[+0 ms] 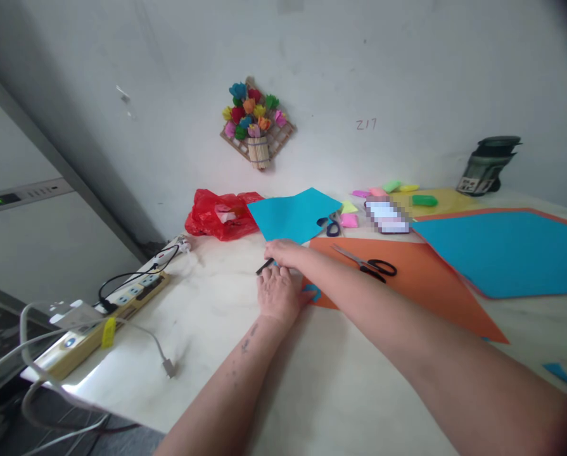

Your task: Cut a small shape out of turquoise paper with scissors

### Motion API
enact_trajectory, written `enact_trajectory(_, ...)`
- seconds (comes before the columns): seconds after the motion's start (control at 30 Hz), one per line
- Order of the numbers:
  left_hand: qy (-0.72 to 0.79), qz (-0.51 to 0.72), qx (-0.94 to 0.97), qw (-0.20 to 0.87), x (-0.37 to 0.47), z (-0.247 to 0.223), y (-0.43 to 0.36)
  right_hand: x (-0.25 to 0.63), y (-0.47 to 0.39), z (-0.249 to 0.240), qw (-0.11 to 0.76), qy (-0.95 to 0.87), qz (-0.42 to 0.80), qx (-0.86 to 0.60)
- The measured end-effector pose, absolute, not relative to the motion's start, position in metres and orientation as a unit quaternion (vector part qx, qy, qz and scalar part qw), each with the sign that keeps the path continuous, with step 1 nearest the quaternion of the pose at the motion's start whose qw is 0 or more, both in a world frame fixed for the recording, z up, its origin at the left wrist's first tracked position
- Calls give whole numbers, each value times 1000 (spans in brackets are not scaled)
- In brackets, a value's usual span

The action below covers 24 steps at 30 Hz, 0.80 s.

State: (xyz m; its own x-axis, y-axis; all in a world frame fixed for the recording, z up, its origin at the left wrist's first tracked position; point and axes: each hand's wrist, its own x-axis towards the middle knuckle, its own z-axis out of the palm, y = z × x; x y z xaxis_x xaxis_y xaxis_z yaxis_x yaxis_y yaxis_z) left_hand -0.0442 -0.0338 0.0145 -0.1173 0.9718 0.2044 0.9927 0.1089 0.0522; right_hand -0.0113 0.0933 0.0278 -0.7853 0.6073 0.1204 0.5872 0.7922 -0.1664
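Observation:
My left hand (279,292) lies palm down on the pale table, its thumb over a small blue paper piece (313,292) at the left edge of the orange sheet (420,297). Just beyond its fingertips, my right hand (283,252) is closed, with a thin black object (265,266) sticking out at its left; its grip is partly hidden. A bit of blue shows between the two hands. Scissors with black handles (369,265) rest on the orange sheet. Behind my right hand lies a blue sheet (295,215).
A power strip (116,316) with cables runs along the left edge. Behind are a red plastic bag (216,212), a phone (386,215), small scissors (332,227) and coloured clay pieces. Large blue sheets (506,253) and a dark bottle (488,166) are at right.

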Motion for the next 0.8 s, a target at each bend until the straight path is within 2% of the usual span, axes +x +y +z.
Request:
enact_trajectory(0.23,-739,-74,-667,57,-44,14,-35,-14,96,33,106,-939,41,-325)
enact_trajectory(0.33,-736,-78,-670,58,-45,14,-34,-17,96,38,196,-909,81,-358)
enact_trajectory(0.43,-731,-92,-673,55,-46,12,-33,-18,93,48,373,-803,282,-370)
enact_trajectory(0.5,-723,-116,-679,51,-48,9,-31,-13,87,54,443,-713,422,-341)
enact_trajectory(0.57,-713,-143,-686,38,-50,6,-28,-2,78,59,505,-644,490,-300)
enact_trajectory(0.63,-701,-164,-693,22,-52,3,-26,14,68,59,550,-587,519,-288)
enact_trajectory(0.8,-686,-171,-707,-14,-57,-2,-20,57,45,43,576,-545,515,-325)
